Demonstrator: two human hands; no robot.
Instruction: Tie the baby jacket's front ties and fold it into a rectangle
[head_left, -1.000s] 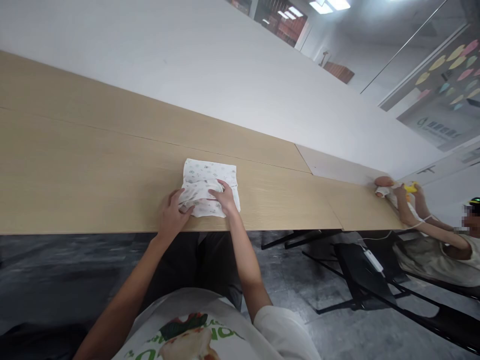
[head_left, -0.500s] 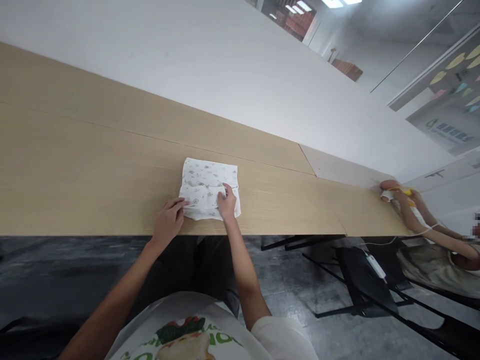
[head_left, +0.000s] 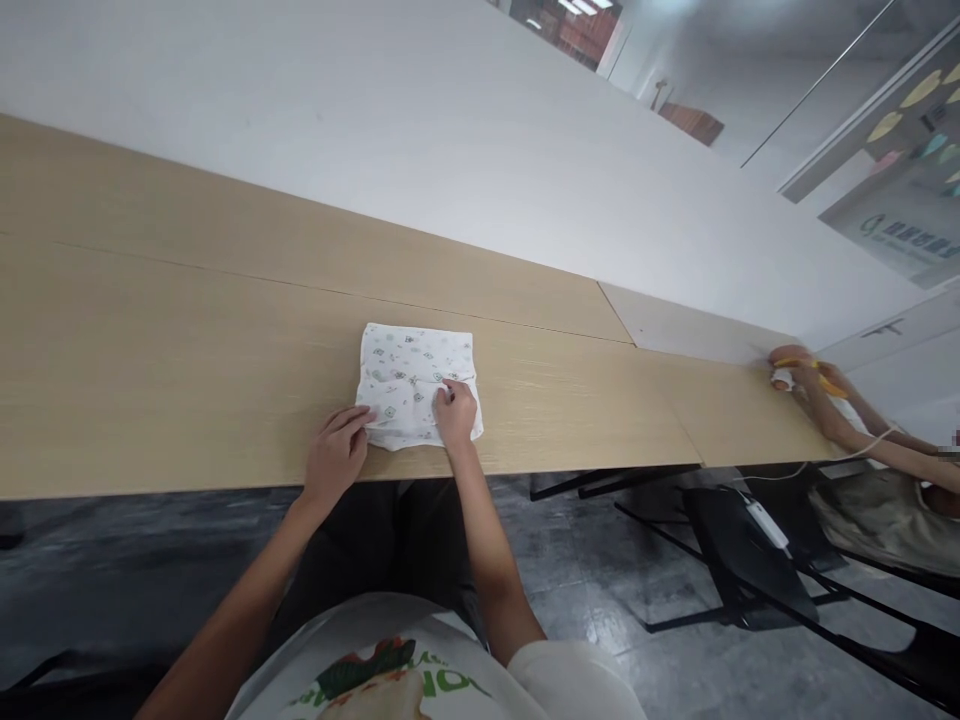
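Shirt (head_left: 427,685): white with a green-lettered print, at the table's near edge.
Left hand (head_left: 335,455): over the near edge; fingers straight and together, tips resting on the cloth's left side, close to its near-left corner.
Right hand (head_left: 457,412): on the right part of the cloth, fingers curled in; cannot tell whether they pinch fabric.
Cloth (head_left: 412,350): white, small printed motifs, folded, a crease across its middle; lies flat just inside the table's near edge.
Table (head_left: 187,380): long, pale wood, a seam running along it.
Chair (head_left: 739,560): black, beyond the near edge toward the right end, a white box (head_left: 767,523) on its seat.
Co-worker (head_left: 862,440): at the right end, both arms reaching over the table.
Doll (head_left: 791,355): by the co-worker's hands, near the far-right corner, something yellow beside it.
Wall (head_left: 450,150): white, along the far edge.
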